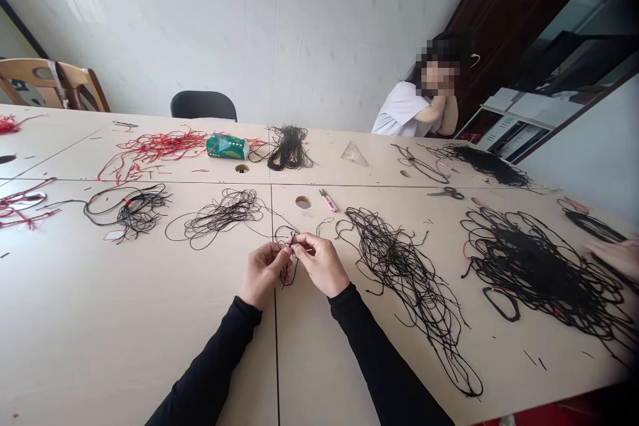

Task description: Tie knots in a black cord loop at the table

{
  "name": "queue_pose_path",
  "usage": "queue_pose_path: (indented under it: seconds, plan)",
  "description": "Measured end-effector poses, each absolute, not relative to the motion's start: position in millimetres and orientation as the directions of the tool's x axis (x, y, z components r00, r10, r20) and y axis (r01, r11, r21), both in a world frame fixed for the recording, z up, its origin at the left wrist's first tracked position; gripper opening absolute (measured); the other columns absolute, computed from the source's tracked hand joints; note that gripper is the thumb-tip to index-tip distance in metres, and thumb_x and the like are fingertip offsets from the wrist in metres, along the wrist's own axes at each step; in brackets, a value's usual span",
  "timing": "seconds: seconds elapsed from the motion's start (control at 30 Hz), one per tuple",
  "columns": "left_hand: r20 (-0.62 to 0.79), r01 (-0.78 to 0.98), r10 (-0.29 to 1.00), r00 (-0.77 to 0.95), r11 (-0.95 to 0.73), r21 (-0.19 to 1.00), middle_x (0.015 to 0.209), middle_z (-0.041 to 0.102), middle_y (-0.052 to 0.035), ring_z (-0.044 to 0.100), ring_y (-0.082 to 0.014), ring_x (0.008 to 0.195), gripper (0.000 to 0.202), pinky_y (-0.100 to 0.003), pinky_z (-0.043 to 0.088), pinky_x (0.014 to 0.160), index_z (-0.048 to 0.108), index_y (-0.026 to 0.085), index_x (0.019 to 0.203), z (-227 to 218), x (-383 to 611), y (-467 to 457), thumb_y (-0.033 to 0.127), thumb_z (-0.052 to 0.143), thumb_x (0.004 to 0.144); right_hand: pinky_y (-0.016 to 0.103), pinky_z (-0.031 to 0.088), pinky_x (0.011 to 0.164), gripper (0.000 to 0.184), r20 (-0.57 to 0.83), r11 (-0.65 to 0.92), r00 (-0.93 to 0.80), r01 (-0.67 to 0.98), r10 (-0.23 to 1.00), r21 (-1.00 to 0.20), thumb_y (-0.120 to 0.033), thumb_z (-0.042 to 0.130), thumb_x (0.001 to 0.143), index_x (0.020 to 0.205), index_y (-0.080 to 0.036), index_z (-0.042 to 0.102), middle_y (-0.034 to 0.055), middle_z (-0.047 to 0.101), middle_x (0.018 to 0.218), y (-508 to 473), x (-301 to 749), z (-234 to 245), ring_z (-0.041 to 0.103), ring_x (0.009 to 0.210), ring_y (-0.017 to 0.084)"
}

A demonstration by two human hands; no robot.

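Note:
Thin black cord (285,276) is pinched between my two hands near the middle of the table, its loops hanging below the fingers. My left hand (265,271) is closed on the cord, thumb against curled fingers. Fingertips of my right hand (319,261) meet the left ones and pinch the same cord; the exact spot they hold is partly hidden. Behind my left hand lies a loose coil of thin black cord (224,216). To the right of my right hand spreads a long heap of knotted black cords (399,266). Pink thread snips (328,200) lie beyond my hands.
Scissors (446,193), a clear set square (354,154), a green packet (227,146), red cords (164,146) and a black bundle (288,148) lie farther back. Another heap of black cords (539,273) is at right, near another person's hand (616,257). A person (407,110) sits across the table.

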State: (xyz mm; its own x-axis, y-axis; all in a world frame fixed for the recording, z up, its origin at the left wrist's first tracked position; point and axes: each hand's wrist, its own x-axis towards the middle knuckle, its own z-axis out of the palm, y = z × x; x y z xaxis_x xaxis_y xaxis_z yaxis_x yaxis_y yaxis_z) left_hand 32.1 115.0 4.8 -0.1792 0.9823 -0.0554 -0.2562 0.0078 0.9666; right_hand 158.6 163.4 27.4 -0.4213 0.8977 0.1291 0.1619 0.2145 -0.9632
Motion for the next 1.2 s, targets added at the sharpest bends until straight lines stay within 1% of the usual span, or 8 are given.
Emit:
queue_pose_path:
  seconds: [0.1, 0.17, 0.27, 0.4, 0.53, 0.73, 1.03, 1.2]
  plan:
    - [-0.054, -0.264, 0.984, -0.167, 0.008, 0.965, 0.058, 0.057, 0.0013, 0.052, -0.0098, 0.042, 0.032, -0.023, 0.04, 0.043, 0.055, 0.013, 0.072, 6.6, 31.7, 114.7, 0.042, 0.069, 0.075, 0.027, 0.051, 0.071, 0.019, 0.096, 0.173, -0.446, 0.135, 0.89, -0.976, -0.027, 0.054, 0.081, 0.088, -0.015, 0.066, 0.0041, 0.068, 0.085, 164.7, 158.9, 26.2, 0.061, 0.071, 0.014]
    - [-0.058, -0.273, 0.983, -0.176, 0.008, 0.962, 0.058, 0.057, 0.0014, 0.052, -0.0097, 0.041, 0.033, -0.023, 0.041, 0.043, 0.056, 0.013, 0.073, 7.9, 31.7, 114.4, 0.043, 0.07, 0.075, 0.027, 0.051, 0.072, 0.02, 0.085, 0.162, -0.44, 0.139, 0.894, -0.977, -0.029, 0.054, 0.081, 0.087, -0.014, 0.066, 0.0046, 0.067, 0.084, 165.4, 159.2, 24.3, 0.06, 0.072, 0.014]
    - [-0.064, -0.276, 0.98, -0.191, 0.009, 0.961, 0.058, 0.057, 0.0016, 0.051, -0.0093, 0.041, 0.033, -0.023, 0.041, 0.043, 0.056, 0.013, 0.074, 9.4, 32.8, 113.9, 0.043, 0.07, 0.074, 0.028, 0.051, 0.073, 0.02, 0.103, 0.195, -0.384, 0.208, 0.917, -0.959, -0.029, 0.054, 0.081, 0.087, -0.014, 0.066, 0.0058, 0.068, 0.085, 165.7, 159.7, 21.5, 0.061, 0.075, 0.016]
    - [-0.057, -0.253, 0.981, -0.183, 0.009, 0.967, 0.057, 0.056, 0.0019, 0.051, -0.0092, 0.041, 0.033, -0.023, 0.041, 0.043, 0.056, 0.014, 0.074, 11.6, 35.0, 113.3, 0.043, 0.07, 0.074, 0.028, 0.052, 0.069, 0.017, 0.133, 0.246, -0.357, 0.295, 0.925, -0.923, -0.027, 0.053, 0.082, 0.087, -0.015, 0.064, 0.005, 0.068, 0.079, 165.1, 160.5, 20.3, 0.062, 0.071, 0.016]
    - [-0.046, -0.236, 0.982, -0.181, 0.002, 0.972, 0.057, 0.055, 0.002, 0.051, -0.0094, 0.042, 0.032, -0.023, 0.041, 0.043, 0.056, 0.014, 0.074, 12.4, 35.6, 113.1, 0.043, 0.069, 0.075, 0.028, 0.051, 0.068, 0.017, 0.162, 0.294, -0.373, 0.331, 0.914, -0.897, -0.026, 0.052, 0.083, 0.086, -0.016, 0.066, 0.0047, 0.069, 0.08, 164.6, 160.8, 20.5, 0.062, 0.07, 0.016]
    - [-0.033, -0.226, 0.982, -0.185, -0.01, 0.974, 0.057, 0.055, 0.002, 0.049, -0.0086, 0.041, 0.032, -0.023, 0.04, 0.042, 0.056, 0.013, 0.074, 9.9, 34.8, 113.4, 0.043, 0.069, 0.075, 0.026, 0.052, 0.068, 0.016, 0.168, 0.306, -0.361, 0.366, 0.917, -0.879, -0.024, 0.053, 0.082, 0.083, -0.016, 0.067, 0.0041, 0.07, 0.08, 162.9, 159.8, 22.2, 0.064, 0.07, 0.016]
    - [-0.043, -0.249, 0.984, -0.172, -0.001, 0.969, 0.056, 0.055, 0.0014, 0.05, -0.0092, 0.042, 0.033, -0.023, 0.041, 0.044, 0.054, 0.015, 0.067, 13.3, 34.3, 112.7, 0.043, 0.069, 0.074, 0.029, 0.052, 0.075, 0.018, 0.181, 0.283, -0.412, 0.203, 0.893, -0.937, -0.028, 0.055, 0.082, 0.085, -0.017, 0.068, 0.0055, 0.07, 0.089, 164.8, 159.2, 23.8, 0.063, 0.076, 0.017]
    - [-0.066, -0.291, 0.982, -0.176, 0.012, 0.957, 0.063, 0.057, -0.0007, 0.053, -0.0117, 0.05, 0.035, -0.025, 0.047, 0.045, 0.058, 0.014, 0.074, 12.5, 31.7, 112.7, 0.048, 0.064, 0.077, 0.03, 0.053, 0.076, 0.018, 0.148, 0.225, -0.406, 0.148, 0.902, -0.963, -0.031, 0.058, 0.081, 0.087, -0.017, 0.068, 0.0062, 0.07, 0.091, 164.7, 158.7, 25.0, 0.064, 0.076, 0.016]
